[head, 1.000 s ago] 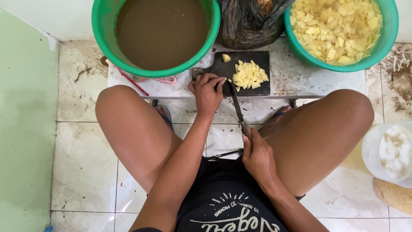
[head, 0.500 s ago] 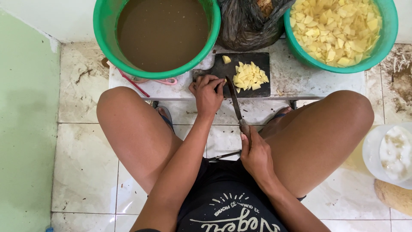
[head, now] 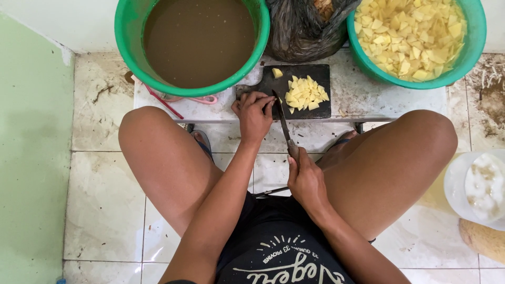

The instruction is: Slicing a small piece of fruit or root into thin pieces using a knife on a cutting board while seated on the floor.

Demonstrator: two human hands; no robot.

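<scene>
**Knife on the board, both hands at work**

The knife (head: 284,125) lies at a slant, its tip resting on the near left part of the black cutting board (head: 268,84) and its handle pointing back toward the person. The right hand (head: 306,181) is wrapped tightly round the handle, thumb laid along its top, wrist low between the knees and forearm running back toward the body. The left hand (head: 254,112) sits at the near left edge of the board, just beside the blade, fingers curled down and bunched together; whatever it presses there is hidden under the fingers. Its forearm stretches straight forward from the lap.

On the board, right of the blade, lies a heap of pale yellow chunks (head: 304,93), and one lone piece (head: 276,72) sits near the far edge. The board rests on a low white stool top (head: 379,102) between the person's bare knees.

Behind it stand three things in a row: a green basin (head: 129,31) of muddy brown water on the left, a black plastic bag (head: 302,31) in the middle, and a second green basin (head: 468,47) full of yellow cut pieces on the right. A white plastic container (head: 463,184) stands on the tiled floor (head: 105,200) at the far right.
</scene>
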